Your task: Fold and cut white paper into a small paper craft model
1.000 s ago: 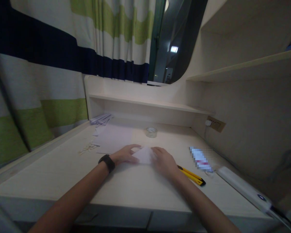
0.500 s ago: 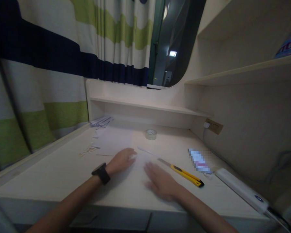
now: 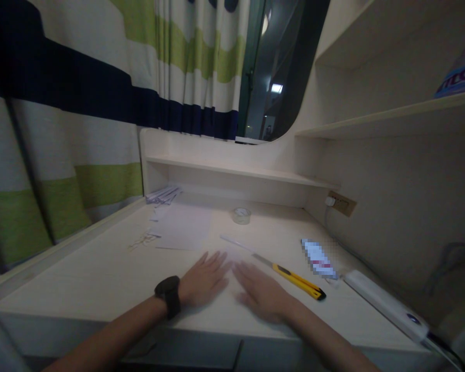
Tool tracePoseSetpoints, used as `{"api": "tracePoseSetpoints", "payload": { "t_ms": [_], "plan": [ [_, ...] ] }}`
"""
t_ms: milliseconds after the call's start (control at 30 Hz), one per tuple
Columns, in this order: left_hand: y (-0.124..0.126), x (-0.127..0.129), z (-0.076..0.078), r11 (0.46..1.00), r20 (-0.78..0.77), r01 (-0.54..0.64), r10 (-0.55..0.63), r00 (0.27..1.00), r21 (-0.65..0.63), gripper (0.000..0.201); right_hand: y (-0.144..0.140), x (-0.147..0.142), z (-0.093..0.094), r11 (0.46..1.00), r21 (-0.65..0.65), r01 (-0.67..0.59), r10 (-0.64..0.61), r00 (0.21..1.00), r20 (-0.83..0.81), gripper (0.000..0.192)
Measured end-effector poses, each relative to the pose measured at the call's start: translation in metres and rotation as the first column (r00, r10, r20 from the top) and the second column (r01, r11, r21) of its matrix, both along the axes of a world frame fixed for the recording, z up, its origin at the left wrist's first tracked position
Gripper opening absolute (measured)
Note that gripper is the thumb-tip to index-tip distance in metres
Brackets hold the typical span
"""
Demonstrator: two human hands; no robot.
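I've got both palms down flat on a pale sheet (image 3: 232, 258) lying on the bench (image 3: 101, 274), near its front edge. It's hard to make out because it's almost the same colour as the wood, and the right side is motion-blurred. The left hand (image 3: 205, 276) has its fingers spread and pointing away from me. The right hand (image 3: 261, 294) is just beside it, thumbs nearly touching. Neither grip is closed on anything, they're wide open and pressing down. My read is that flat palms pin thin paper and smooth it, which pinching wouldn't.

There's a black watch (image 3: 169, 294) on the left wrist.

Just right of the right hand lies a yellow knife (image 3: 294, 279), its blade end pointing toward the sheet. That looks handy for the right hand without being under it. A thin clear strip (image 3: 236, 244) runs on from the blade tip. It could be a ruler, can't tell.

Further back a bigger sheet (image 3: 186, 227) lies flat, with scraps (image 3: 141, 240) beside it. A tape roll (image 3: 241, 215) sits near the back shelf, well apart from the hands. Off to the right there's a white bar (image 3: 383, 302) with a cable. Striped curtain (image 3: 62, 129) on the left.
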State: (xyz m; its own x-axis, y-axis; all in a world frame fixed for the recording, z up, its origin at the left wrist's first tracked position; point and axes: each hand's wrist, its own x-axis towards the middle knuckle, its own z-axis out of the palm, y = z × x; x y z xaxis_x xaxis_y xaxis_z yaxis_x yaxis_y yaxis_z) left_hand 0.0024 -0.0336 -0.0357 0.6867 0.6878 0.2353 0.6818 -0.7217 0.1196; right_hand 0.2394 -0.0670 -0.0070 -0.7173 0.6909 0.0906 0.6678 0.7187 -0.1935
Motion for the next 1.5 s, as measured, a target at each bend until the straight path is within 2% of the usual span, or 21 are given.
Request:
{"api": "tracePoseSetpoints", "payload": {
  "t_ms": [300, 567, 700, 900, 1133, 1500],
  "plan": [
    [-0.004, -0.009, 0.01, 0.996, 0.0, 0.077, -0.077, 0.997, -0.048, 0.046, -0.011, 0.009, 0.009, 0.998, -0.024, 0.066, -0.065, 0.997, 0.043, 0.063],
    [-0.01, -0.025, 0.018, 0.98, 0.028, 0.155, -0.153, 0.988, -0.128, 0.043, -0.011, 0.01, 0.004, 0.998, -0.012, 0.056, -0.056, 0.998, -0.008, 0.054],
    [-0.014, -0.029, 0.022, 0.978, 0.037, 0.148, -0.144, 0.989, -0.145, 0.043, -0.012, 0.012, 0.004, 0.998, -0.015, 0.063, -0.063, 0.998, -0.031, 0.054],
    [-0.025, -0.051, 0.029, 0.976, 0.074, 0.129, -0.118, 0.99, -0.175, 0.043, -0.015, 0.021, 0.002, 0.997, 0.012, 0.076, -0.074, 0.993, -0.089, 0.048],
    [-0.04, -0.059, 0.036, 0.986, 0.112, 0.01, 0.008, 0.994, -0.165, 0.044, -0.021, 0.035, 0.003, 0.99, 0.064, 0.126, -0.121, 0.989, -0.082, 0.045],
    [-0.041, -0.069, 0.038, 0.981, 0.125, 0.004, 0.021, 0.992, -0.193, 0.042, -0.023, 0.044, 0.001, 0.986, 0.089, 0.143, -0.134, 0.986, -0.096, 0.041]
  ]
}}
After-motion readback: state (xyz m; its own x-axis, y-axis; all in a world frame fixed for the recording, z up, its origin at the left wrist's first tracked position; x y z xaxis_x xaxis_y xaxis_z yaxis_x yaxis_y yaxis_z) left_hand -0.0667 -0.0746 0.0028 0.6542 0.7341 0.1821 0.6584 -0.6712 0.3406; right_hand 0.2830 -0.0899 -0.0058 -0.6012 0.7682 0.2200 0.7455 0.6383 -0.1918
